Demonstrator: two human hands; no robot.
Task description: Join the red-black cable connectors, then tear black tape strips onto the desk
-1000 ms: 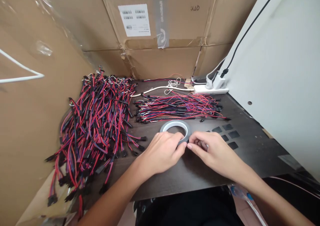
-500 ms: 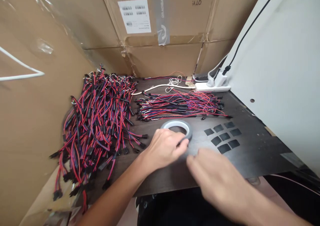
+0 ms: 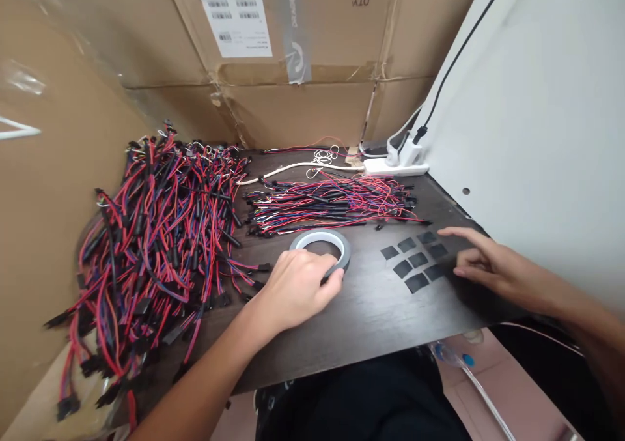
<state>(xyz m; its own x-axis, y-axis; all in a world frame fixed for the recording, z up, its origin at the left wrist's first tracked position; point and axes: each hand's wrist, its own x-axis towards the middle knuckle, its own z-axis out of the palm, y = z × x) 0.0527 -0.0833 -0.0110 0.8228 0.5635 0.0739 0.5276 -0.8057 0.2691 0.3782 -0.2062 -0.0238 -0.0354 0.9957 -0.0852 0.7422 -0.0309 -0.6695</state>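
My left hand (image 3: 305, 284) is closed around the near side of a roll of dark tape (image 3: 345, 249) with a pale inner core, which rests on the dark table. To the right lie several small black tape pieces (image 3: 418, 259), set out in slanting rows. My right hand (image 3: 476, 258) is just right of these pieces. Its index finger points left, close to the far right piece, while the other fingers curl in. Nothing shows between its fingers; whether the fingertip touches the piece, I cannot tell.
A big heap of red, blue and black wire harnesses (image 3: 161, 232) covers the table's left side. A flatter bundle of wires (image 3: 332, 205) lies behind the tape. At the back right is a white power strip (image 3: 395, 167) with plugs. Cardboard boxes (image 3: 303, 112) and a white panel (image 3: 547, 135) surround the table.
My right hand has moved right, from beside the left hand to the black tape pieces, with its index finger now stretched out. My left hand stays on the roll. The view has shifted slightly.
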